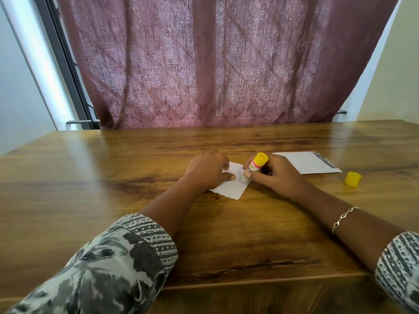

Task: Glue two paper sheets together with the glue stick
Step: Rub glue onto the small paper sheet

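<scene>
Right hand point(277, 176) curls round the one glue stick point(255, 166), its tip down on a small torn sheet point(230, 188), which the left hand point(207, 171) pins flat with fingertips and thumb. One yellow cap point(352, 178) stands to the right, and a second, larger sheet point(306, 163) lies just beyond. Wooden table point(102, 177); mauve patterned curtain point(204, 64) behind.

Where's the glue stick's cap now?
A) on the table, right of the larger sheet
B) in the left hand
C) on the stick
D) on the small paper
A: the yellow cap lies on the table right of the larger sheet; the right hand holds the uncapped glue stick.
</scene>
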The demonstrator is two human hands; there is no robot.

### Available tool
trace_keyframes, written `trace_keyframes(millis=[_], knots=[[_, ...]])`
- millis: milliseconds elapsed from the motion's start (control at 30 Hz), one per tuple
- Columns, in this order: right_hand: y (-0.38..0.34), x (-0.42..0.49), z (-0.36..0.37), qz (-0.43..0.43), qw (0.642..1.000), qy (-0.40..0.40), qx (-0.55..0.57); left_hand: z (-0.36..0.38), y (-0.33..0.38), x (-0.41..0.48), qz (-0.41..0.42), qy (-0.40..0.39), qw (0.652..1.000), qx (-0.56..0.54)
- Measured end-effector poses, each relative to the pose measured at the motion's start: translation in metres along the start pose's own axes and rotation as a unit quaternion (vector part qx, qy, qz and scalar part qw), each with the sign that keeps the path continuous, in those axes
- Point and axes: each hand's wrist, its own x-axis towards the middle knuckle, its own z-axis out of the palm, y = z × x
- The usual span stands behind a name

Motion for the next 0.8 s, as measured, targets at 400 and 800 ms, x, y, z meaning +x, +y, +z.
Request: trace_keyframes(millis=[400,800], knots=[[-0.011,-0.005,0.004,-0.084,0.993,-0.072,0.037,0.002,0.001,0.001,0.000,0.021,1.000,-0.005],[-0.015,-0.005,0.001,-0.056,0.985,-0.035,0.159,0.001,-0.002,0.003,0.018,0.025,1.000,-0.006]])
